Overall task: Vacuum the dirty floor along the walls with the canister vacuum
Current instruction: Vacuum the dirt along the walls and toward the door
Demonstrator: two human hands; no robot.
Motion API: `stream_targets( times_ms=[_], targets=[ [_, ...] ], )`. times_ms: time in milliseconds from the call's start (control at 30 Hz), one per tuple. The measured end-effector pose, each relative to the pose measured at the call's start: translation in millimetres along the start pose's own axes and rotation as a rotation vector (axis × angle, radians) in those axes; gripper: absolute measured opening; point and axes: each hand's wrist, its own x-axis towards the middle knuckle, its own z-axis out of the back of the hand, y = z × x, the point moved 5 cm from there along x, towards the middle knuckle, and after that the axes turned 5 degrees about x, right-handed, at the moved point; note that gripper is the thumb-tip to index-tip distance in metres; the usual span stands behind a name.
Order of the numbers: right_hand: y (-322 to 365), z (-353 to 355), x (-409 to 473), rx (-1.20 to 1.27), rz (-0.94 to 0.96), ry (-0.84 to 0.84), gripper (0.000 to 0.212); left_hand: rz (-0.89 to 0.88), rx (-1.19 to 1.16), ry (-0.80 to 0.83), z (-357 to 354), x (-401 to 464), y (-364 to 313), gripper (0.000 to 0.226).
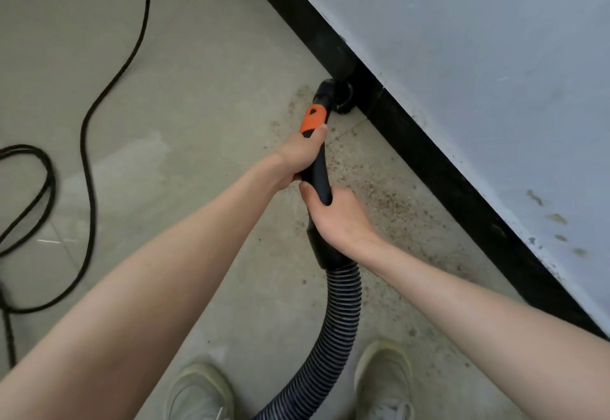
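You are holding the vacuum handle [316, 168] with both hands, arms reaching out ahead of you and down toward the base of the wall [478, 66]. Your left hand [298, 157] is gripping the upper stretch of the handle, fingers curled round it and the thumb lying up along the tube just below the orange collar [313, 121]. Your right hand [336, 218] is wrapping the lower stretch, where the black tube widens into a cuff, thumb on the near side and fingers going round behind it. From that cuff the ribbed hose [341, 324] is curving down and back between your two pale shoes [198, 393] and running out of the bottom of the view. At the far end the nozzle [340, 97] is sitting right up against the black baseboard [439, 172] — whether it is flat on the floor you cannot tell, since it is dark against dark. Brown grit [386, 198] is lying scattered over the grey floor [204, 96] along the baseboard, thickest just to the right of your hands and thinning toward your right shoe. Off to your left a black cord [89, 129] is trailing across the floor (it is looping near the left edge) — well apart from the hose. The wall itself is showing a few scuffs and stains low down.
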Motion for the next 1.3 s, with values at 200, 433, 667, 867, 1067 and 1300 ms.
stream_targets(
  times_ms=[200,433,667,867,1067,1300],
  targets=[
    [-17,-11,-10,0.008,-0.009,0.001,0.044,-0.023,0.083,-0.012,-6,-3,14,0.047],
    [-10,-12,-15,-0.008,0.083,-0.021,0.051,-0.052,0.072,-0.194,4,-15,14,0.058],
    [32,-20,-20,-0.018,0.189,0.145,0.053,-0.016,0.047,-0.391,53,-44,5,0.056],
    [32,-45,9,-0.018,0.2,0.22,0.056,0.006,0.067,-0.468,76,-20,24,0.049],
    [22,-52,23,0.095,0.19,0.181,0.052,-0.037,0.152,-0.433,67,-3,16,0.044],
    [9,-35,11,0.125,0.169,0.131,0.048,-0.041,0.243,-0.334,39,-9,6,0.047]
  ],
)
